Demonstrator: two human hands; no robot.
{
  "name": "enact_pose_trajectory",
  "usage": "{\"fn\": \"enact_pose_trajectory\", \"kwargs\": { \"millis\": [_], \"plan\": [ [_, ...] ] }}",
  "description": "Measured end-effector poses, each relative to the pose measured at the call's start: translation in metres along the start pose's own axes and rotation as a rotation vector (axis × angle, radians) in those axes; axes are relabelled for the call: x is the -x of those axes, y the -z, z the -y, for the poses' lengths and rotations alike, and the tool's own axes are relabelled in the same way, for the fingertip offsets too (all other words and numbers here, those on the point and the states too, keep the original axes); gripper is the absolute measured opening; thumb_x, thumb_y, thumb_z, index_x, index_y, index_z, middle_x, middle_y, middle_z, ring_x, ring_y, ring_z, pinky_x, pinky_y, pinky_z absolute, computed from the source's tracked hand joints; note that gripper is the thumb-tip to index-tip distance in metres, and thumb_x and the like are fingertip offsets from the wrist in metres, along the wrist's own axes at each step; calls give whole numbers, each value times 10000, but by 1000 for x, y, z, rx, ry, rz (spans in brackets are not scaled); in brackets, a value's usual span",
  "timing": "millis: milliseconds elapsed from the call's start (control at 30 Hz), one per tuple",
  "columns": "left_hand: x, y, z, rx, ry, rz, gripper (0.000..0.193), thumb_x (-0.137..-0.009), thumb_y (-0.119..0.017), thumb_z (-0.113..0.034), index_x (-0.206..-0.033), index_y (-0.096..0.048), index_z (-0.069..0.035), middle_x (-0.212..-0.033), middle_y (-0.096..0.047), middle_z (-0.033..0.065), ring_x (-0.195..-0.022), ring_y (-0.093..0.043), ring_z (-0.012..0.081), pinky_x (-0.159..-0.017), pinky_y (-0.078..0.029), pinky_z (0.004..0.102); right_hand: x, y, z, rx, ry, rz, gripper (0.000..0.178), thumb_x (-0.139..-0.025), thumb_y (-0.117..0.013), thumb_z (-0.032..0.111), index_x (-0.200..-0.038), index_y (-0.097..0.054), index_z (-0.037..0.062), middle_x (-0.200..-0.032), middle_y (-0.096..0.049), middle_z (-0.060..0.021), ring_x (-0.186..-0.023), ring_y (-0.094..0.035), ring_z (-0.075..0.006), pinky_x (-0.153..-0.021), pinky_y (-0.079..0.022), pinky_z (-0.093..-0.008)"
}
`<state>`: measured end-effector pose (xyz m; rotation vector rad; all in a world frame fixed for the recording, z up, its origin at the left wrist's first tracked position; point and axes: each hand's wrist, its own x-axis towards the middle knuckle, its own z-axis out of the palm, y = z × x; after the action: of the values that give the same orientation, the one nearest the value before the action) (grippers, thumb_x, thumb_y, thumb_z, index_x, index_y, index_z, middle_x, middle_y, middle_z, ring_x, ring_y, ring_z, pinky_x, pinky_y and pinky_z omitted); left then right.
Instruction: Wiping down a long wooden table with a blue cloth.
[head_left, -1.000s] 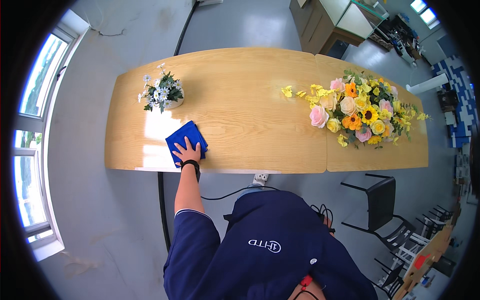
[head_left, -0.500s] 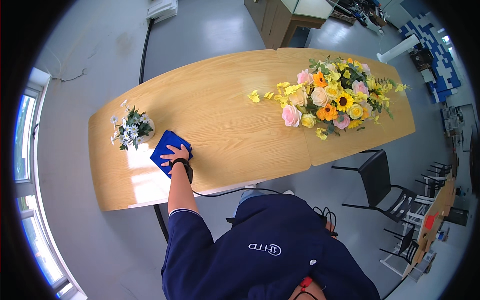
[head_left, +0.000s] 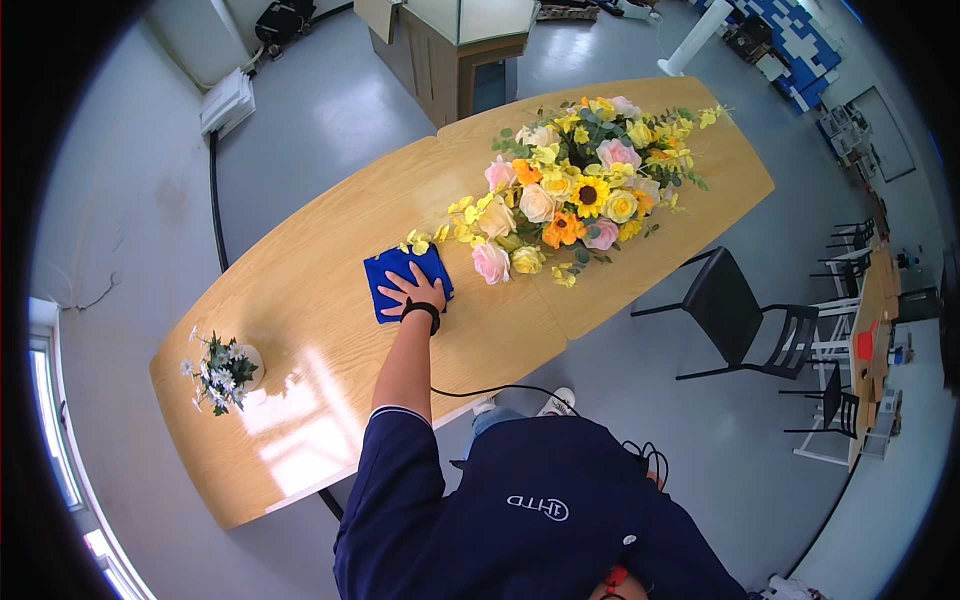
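My left hand point(head_left: 416, 292) lies flat on a folded blue cloth point(head_left: 396, 264), its fingers spread wide. The cloth rests on a light wood table point(head_left: 330, 250) and sticks out past the fingertips. Just beyond the cloth, yellow sprays from a large flower arrangement point(head_left: 575, 190) hang over its far edge. That arrangement holds pink and cream roses, orange blooms and a sunflower. To the left stands a small white pot of daisies point(head_left: 228, 372). A black band circles my left wrist. My right hand is out of sight.
A black chair point(head_left: 735, 310) stands at the table's right side. Past the far edge is a wooden cabinet point(head_left: 435, 60). A dark cable point(head_left: 500, 389) runs along the near table edge by my body. More chairs and another table are far right.
My left hand has slid the blue cloth rightward along the table, away from the daisies and up to the large flower arrangement. The whole view has turned and shifted.
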<state>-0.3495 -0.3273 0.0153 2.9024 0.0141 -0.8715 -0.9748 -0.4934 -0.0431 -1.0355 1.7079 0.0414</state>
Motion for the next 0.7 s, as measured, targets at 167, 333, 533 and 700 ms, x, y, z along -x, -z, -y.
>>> {"fn": "enact_pose_trajectory", "kwargs": {
  "millis": [167, 333, 533, 700],
  "plan": [
    [15, -9, -35, -108, -143, 18, 647, -808, -342, -505, -1331, -60, -250, -1349, 157, 190, -1202, 140, 466, -857, -54, 688, 5, 1, -16, -82, -49, -35, 401, -807, -436, 325, -1059, -457, 14, -981, -545, -117, -683, -556, -209, -530, -412, -313],
    [22, -29, -32, -215, -318, -41, 681, -789, -351, -527, -1331, -47, -249, -1361, 119, 180, -1212, 91, 464, -843, -73, 692, 3, -4, -19, -163, -95, -55, 400, -805, -436, 324, -1065, -452, 20, -994, -541, -116, -684, -557, -214, -523, -406, -316],
    [36, -37, -2, -252, -432, 7, 670, -781, -355, -550, -1324, -52, -301, -1386, -49, 118, -1246, -28, 393, -882, -60, 658, -13, 2, 13, -297, -85, -76, 400, -802, -437, 322, -1072, -446, 27, -1011, -536, -114, -686, -558, -218, -514, -399, -319],
    [56, -40, 41, -272, -457, -121, 648, -768, -393, -545, -1314, -132, -315, -1392, 15, 85, -1254, 47, 367, -882, -76, 659, -29, 18, 85, -20, 207, -25, 627, -786, -513, 233, -1302, -162, 172, -1000, -498, -57, -701, -544, -193, -535, -412, -315]
  ]
}}
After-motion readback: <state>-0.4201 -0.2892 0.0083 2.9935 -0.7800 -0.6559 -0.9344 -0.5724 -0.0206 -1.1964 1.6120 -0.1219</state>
